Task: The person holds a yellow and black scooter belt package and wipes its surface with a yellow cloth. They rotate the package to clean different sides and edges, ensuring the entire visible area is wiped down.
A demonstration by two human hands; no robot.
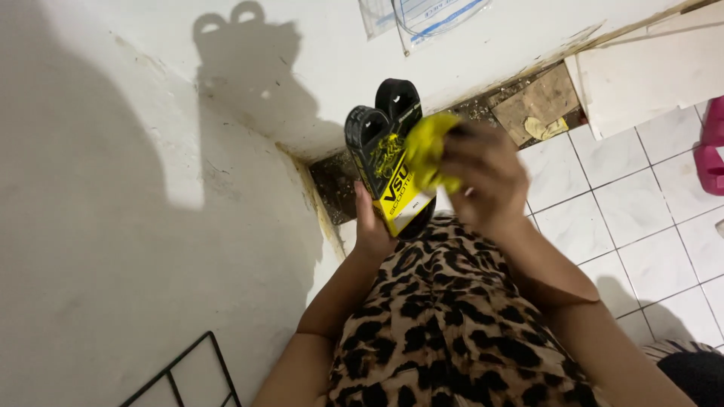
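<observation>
Yellow cloth (430,151) is pressed by our right hand (483,185) against a folded black rubber belt in a black and yellow card sleeve (388,162). Our left hand (371,226) is closed around the bottom end of the sleeve and holds the belt upright in the air, in front of the white wall (113,226) and above our leopard-print clothing (445,316). The right fingers are closed on the cloth.

In our judgement, the belt can slip out of its sleeve, because only the lower end is gripped and the rubbing pushes from one side. It could then fall into the dirty corner gap (335,185) beside the white tiled floor (648,226).

The right hand is blurred, so we cannot count its fingers on the cloth. The left fingers are hidden behind the sleeve. A black wire rack (188,373) and a pink object (713,147) are cut off by the frame.
</observation>
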